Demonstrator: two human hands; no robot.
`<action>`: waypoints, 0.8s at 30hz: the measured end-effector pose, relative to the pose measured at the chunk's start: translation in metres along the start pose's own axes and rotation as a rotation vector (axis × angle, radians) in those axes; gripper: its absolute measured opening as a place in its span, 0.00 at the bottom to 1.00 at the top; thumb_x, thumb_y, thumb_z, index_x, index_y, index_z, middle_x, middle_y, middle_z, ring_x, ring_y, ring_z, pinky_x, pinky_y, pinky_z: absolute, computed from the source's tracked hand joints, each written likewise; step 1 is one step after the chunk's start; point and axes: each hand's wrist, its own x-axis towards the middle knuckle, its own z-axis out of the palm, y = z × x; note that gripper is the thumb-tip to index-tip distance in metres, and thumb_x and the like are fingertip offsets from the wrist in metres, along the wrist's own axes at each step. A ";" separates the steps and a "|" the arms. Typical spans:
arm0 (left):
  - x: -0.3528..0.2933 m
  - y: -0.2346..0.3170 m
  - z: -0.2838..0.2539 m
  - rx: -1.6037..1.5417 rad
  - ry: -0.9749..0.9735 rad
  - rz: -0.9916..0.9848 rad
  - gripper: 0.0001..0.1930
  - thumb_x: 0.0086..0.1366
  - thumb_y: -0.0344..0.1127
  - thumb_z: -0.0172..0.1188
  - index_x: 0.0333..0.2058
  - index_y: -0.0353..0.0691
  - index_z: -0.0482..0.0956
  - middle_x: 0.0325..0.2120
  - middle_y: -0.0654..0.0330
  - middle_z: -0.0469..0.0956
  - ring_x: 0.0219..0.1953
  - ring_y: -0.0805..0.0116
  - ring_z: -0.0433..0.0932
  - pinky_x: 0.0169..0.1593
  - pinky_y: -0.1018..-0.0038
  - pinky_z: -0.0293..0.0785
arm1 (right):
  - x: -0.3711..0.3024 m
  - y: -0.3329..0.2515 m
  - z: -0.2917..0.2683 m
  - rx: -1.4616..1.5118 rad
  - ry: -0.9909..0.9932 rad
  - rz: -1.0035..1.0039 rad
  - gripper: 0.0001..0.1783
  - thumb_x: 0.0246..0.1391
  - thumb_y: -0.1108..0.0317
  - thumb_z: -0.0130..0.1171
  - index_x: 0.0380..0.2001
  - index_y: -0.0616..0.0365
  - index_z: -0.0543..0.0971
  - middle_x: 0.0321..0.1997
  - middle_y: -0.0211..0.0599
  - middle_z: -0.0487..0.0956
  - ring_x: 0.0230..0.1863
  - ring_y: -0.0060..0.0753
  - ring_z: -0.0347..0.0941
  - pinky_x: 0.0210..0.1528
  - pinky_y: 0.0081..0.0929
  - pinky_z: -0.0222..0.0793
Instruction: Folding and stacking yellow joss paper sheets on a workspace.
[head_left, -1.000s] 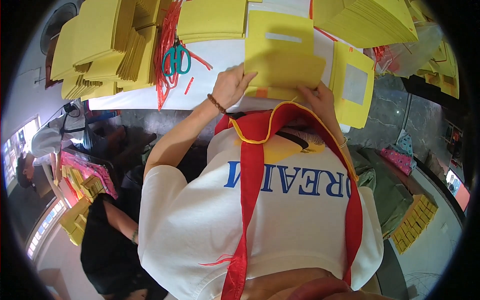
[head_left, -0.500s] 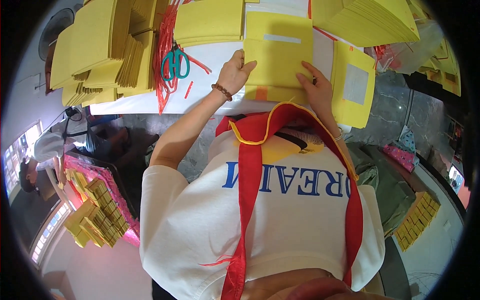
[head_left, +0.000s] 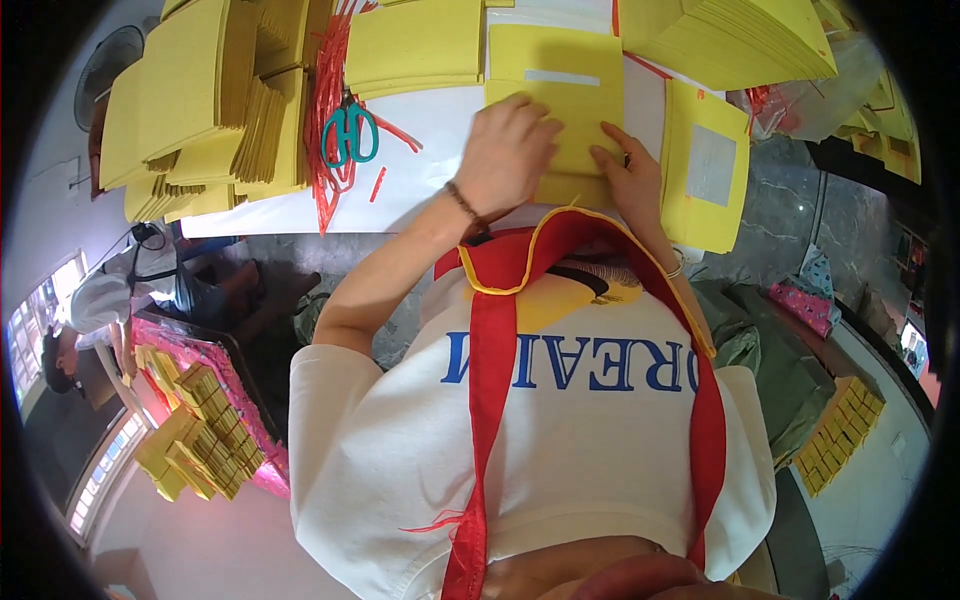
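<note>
A yellow folded paper piece (head_left: 585, 105) with a pale strip across its upper part lies on the white tabletop in front of me. My left hand (head_left: 508, 155) rests over its left half, fingers bent but extended and a little blurred, covering the lower left part. At the right edge, my right hand (head_left: 632, 178) touches the paper with thumb and forefinger apart; its other fingers are partly hidden. Right of it lies another yellow paper piece (head_left: 735, 165) bearing a grey-white rectangle. A yellow stack (head_left: 415, 45) sits just beyond my left hand.
Teal-handled scissors (head_left: 349, 135) lie on red plastic strips (head_left: 328, 185) to the left. Tall yellow paper stacks (head_left: 190, 75) stand far left, with another stack (head_left: 730, 40) far right. A person (head_left: 130, 275) sits at left beside a pink-covered surface with yellow bundles (head_left: 210, 420).
My left hand has moved right from the paper's left edge, now lying across its lower left part. My right hand stays at the right edge.
</note>
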 end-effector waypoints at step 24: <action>0.004 -0.033 0.031 -0.355 -0.203 -0.155 0.22 0.49 0.29 0.55 0.46 0.38 0.69 0.48 0.52 0.67 0.52 0.53 0.62 0.56 0.60 0.54 | 0.009 -0.012 0.032 -0.613 -0.105 -0.612 0.35 0.54 0.49 0.44 0.58 0.62 0.55 0.63 0.43 0.56 0.64 0.42 0.49 0.62 0.46 0.42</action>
